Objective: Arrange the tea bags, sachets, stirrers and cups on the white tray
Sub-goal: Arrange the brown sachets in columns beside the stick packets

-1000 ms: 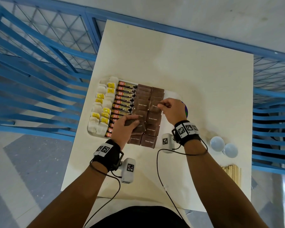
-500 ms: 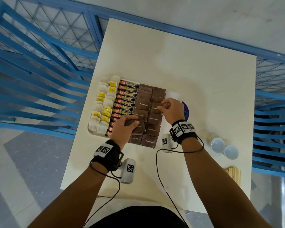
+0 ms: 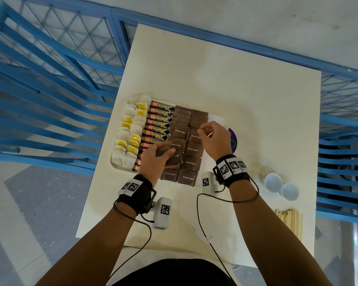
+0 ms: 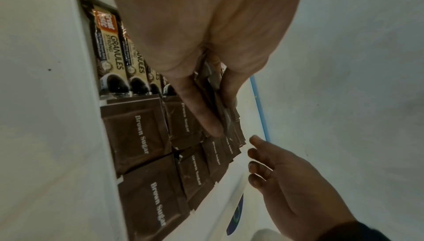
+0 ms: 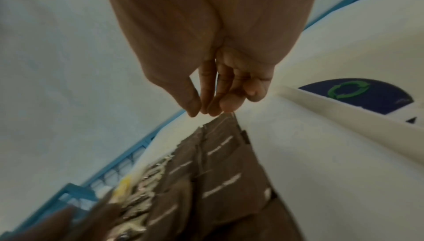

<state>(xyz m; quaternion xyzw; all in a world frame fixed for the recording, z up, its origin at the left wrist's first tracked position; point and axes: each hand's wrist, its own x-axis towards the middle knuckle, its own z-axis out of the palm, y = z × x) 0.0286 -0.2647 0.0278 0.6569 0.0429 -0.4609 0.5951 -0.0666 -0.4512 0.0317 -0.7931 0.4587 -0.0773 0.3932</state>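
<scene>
Head view: the white tray [image 3: 219, 118] lies under both hands, already filled with tea bags [image 3: 130, 139] beyond the left hand [image 3: 156, 159], coffee sticks [image 3: 158, 122] beside them, and 2 columns of brown sugar packets [image 3: 191, 149]. 2 cups [image 3: 281, 185] and the stirrers [image 3: 289, 220] sit off the tray, outside the right hand [image 3: 214, 139], so those look left to do.

Left wrist view: the left hand grips a small stack of sugar packets [image 4: 220, 103] between thumb and fingers.

Right wrist view: the right hand's fingertips [image 5: 195, 107] are drawn together just above a packet's corner; whether they pinch it, I cannot tell.
</scene>
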